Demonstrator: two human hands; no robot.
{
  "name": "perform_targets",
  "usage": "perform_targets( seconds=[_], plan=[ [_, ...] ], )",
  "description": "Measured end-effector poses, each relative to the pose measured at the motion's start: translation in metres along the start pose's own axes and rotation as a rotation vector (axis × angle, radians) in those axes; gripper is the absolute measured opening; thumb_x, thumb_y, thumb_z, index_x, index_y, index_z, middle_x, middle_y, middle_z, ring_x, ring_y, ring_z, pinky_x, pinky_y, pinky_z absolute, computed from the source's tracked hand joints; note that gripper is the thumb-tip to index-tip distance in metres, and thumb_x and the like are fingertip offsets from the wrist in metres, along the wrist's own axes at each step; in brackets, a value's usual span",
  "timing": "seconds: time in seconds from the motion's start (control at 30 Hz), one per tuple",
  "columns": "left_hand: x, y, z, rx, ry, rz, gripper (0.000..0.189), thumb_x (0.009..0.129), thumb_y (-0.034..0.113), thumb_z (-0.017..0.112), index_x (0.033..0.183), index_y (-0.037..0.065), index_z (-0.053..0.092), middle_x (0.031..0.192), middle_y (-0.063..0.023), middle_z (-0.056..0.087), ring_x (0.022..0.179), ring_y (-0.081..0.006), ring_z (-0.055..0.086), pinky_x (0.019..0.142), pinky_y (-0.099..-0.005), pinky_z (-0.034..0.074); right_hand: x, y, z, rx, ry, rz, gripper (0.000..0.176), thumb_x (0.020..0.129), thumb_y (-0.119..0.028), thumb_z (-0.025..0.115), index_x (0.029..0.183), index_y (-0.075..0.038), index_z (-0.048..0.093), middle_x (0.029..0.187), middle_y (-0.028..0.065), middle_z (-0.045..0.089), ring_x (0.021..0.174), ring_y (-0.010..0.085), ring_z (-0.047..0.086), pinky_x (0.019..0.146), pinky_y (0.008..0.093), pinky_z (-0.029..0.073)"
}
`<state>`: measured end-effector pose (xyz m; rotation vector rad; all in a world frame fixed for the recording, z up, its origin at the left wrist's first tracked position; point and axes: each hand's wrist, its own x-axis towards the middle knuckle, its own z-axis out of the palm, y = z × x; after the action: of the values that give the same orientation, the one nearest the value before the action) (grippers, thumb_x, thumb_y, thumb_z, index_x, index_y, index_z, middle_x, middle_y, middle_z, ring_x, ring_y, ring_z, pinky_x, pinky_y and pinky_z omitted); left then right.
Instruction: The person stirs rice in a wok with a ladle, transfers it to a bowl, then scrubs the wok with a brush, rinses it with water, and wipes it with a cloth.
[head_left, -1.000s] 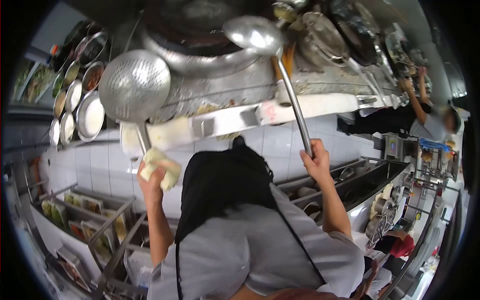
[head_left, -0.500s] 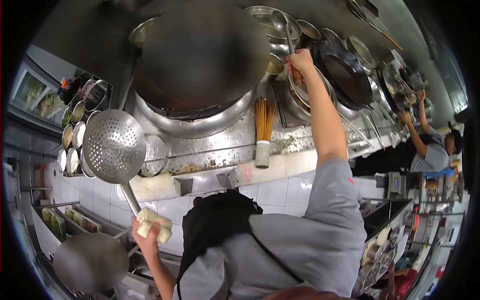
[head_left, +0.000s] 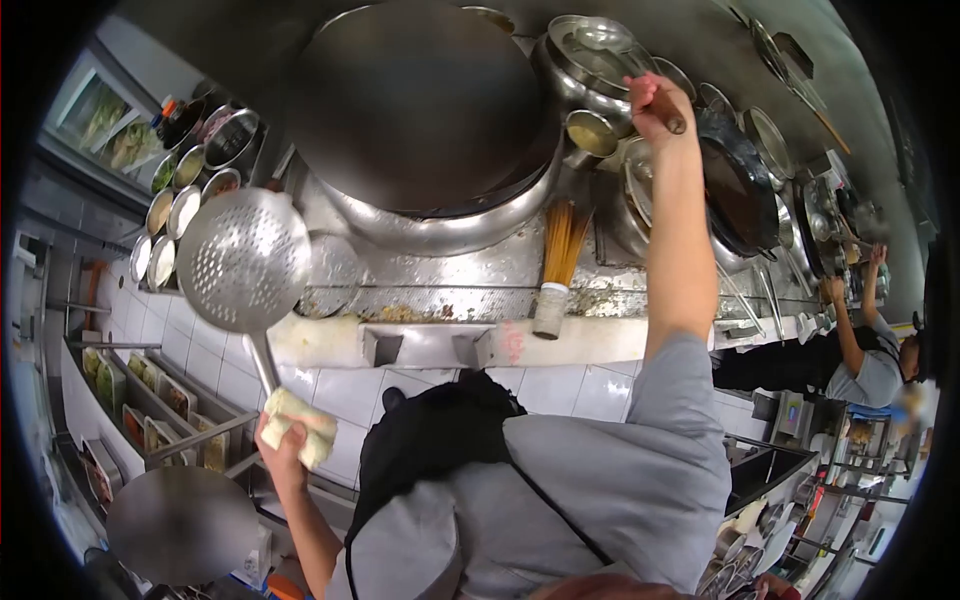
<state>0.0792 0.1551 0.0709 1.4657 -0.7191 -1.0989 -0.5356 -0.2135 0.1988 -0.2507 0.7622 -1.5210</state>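
Note:
My left hand (head_left: 284, 448) is closed around the handle of a large perforated skimmer (head_left: 245, 262), with a folded pale cloth (head_left: 306, 424) bunched in the same grip. The skimmer's round head is raised over the left end of the stove front. With my right arm stretched out, my right hand (head_left: 657, 108) grips the wooden handle of a ladle (head_left: 605, 36). Its bowl overlaps a metal pot (head_left: 572, 62) at the back of the stove. Between my hands sits a big wok (head_left: 480, 200), mostly hidden by a dark blur.
A bamboo brush (head_left: 562, 262) stands at the stove's front edge. A small pot of yellowish liquid (head_left: 592, 132) is near my right forearm, and a dark wok (head_left: 735, 190) lies beyond it. Ingredient bowls (head_left: 184, 212) line the left. Another person (head_left: 850, 350) works at the far right.
The view has shifted, so the stove items appear farther right. The ladle's handle now slants more sideways in my right hand. My left hand still holds the skimmer and cloth.

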Motion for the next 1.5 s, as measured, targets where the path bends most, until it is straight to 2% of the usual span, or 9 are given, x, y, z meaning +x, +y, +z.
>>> perform_targets(
  seconds=[0.2, 0.47, 0.63, 0.83, 1.0, 1.2, 1.3, 1.4, 1.5],
  plan=[
    [0.029, 0.007, -0.032, -0.041, -0.192, -0.003, 0.052, 0.075, 0.018, 0.076, 0.119, -0.003, 0.059, 0.096, -0.0061, 0.067, 0.081, -0.0145, 0.065, 0.072, -0.0287, 0.054, -0.09, 0.073, 0.068, 0.201, -0.234, 0.236, 0.048, 0.097, -0.005, 0.052, 0.133, 0.017, 0.029, 0.073, 0.0028, 0.052, 0.058, 0.0117, 0.053, 0.048, 0.0224, 0.046],
    [0.046, 0.025, -0.094, 0.12, -0.298, 0.093, 0.045, 0.07, 0.02, 0.074, 0.107, -0.003, 0.064, 0.096, -0.0025, 0.057, 0.085, -0.0134, 0.059, 0.074, -0.0276, 0.048, -0.223, 0.229, 0.113, 0.43, -0.42, 0.602, 0.049, 0.1, -0.011, 0.049, 0.135, 0.019, 0.033, 0.082, 0.0063, 0.055, 0.058, 0.0122, 0.054, 0.049, 0.0272, 0.047],
    [0.049, 0.036, -0.13, 0.135, -0.256, 0.129, 0.048, 0.069, 0.02, 0.073, 0.11, -0.003, 0.064, 0.098, -0.0035, 0.06, 0.086, -0.0136, 0.06, 0.077, -0.0276, 0.048, -0.288, 0.31, 0.122, 0.505, -0.481, 0.643, 0.048, 0.103, -0.016, 0.044, 0.136, 0.017, 0.034, 0.085, 0.0086, 0.058, 0.06, 0.0133, 0.057, 0.05, 0.0289, 0.052],
    [0.057, 0.036, -0.167, 0.116, -0.231, 0.132, 0.062, 0.073, 0.026, 0.077, 0.123, -0.006, 0.058, 0.1, -0.0085, 0.066, 0.086, -0.0162, 0.065, 0.077, -0.0294, 0.053, -0.348, 0.379, 0.097, 0.52, -0.404, 0.601, 0.047, 0.105, -0.021, 0.041, 0.142, 0.009, 0.038, 0.082, 0.0043, 0.058, 0.055, 0.0115, 0.056, 0.044, 0.0277, 0.053],
    [0.062, 0.036, -0.181, 0.113, -0.287, 0.108, 0.064, 0.073, 0.029, 0.078, 0.123, -0.005, 0.058, 0.1, -0.0083, 0.066, 0.087, -0.0173, 0.065, 0.078, -0.0304, 0.053, -0.393, 0.42, 0.06, 0.73, -0.351, 0.637, 0.05, 0.11, -0.03, 0.036, 0.147, 0.003, 0.035, 0.081, 0.003, 0.053, 0.056, 0.0098, 0.056, 0.047, 0.0257, 0.054],
    [0.07, 0.038, -0.178, 0.14, -0.34, 0.086, 0.065, 0.072, 0.032, 0.08, 0.121, -0.004, 0.058, 0.1, -0.0073, 0.065, 0.087, -0.0169, 0.064, 0.078, -0.0312, 0.053, -0.436, 0.469, 0.015, 1.056, -0.609, 0.653, 0.055, 0.11, -0.038, 0.027, 0.155, -0.006, 0.026, 0.083, 0.0038, 0.054, 0.057, 0.0124, 0.058, 0.05, 0.0298, 0.055],
    [0.079, 0.035, -0.175, 0.136, -0.397, 0.084, 0.067, 0.072, 0.034, 0.081, 0.122, -0.004, 0.057, 0.101, -0.0071, 0.065, 0.089, -0.0167, 0.064, 0.079, -0.0313, 0.052, -0.439, 0.47, 0.008, 1.032, -0.694, 0.634, 0.055, 0.11, -0.038, 0.027, 0.156, -0.008, 0.026, 0.082, 0.0036, 0.054, 0.053, 0.013, 0.057, 0.046, 0.0299, 0.053],
    [0.082, 0.032, -0.163, 0.124, -0.438, 0.074, 0.068, 0.073, 0.034, 0.081, 0.123, -0.004, 0.057, 0.101, -0.0075, 0.064, 0.089, -0.017, 0.063, 0.08, -0.0313, 0.052, -0.445, 0.448, 0.004, 0.807, -0.529, 0.643, 0.053, 0.11, -0.04, 0.029, 0.149, -0.005, 0.039, 0.074, 0.0026, 0.053, 0.046, 0.0133, 0.055, 0.04, 0.0302, 0.05],
    [0.079, 0.023, -0.142, 0.069, -0.444, 0.023, 0.068, 0.073, 0.033, 0.081, 0.125, -0.004, 0.056, 0.101, -0.0081, 0.064, 0.089, -0.0177, 0.064, 0.079, -0.0313, 0.052, -0.446, 0.416, 0.006, 0.241, -0.247, 0.609, 0.044, 0.108, -0.036, 0.039, 0.133, -0.002, 0.053, 0.065, 0.0015, 0.05, 0.041, 0.0127, 0.051, 0.036, 0.0292, 0.047]
  ],
)
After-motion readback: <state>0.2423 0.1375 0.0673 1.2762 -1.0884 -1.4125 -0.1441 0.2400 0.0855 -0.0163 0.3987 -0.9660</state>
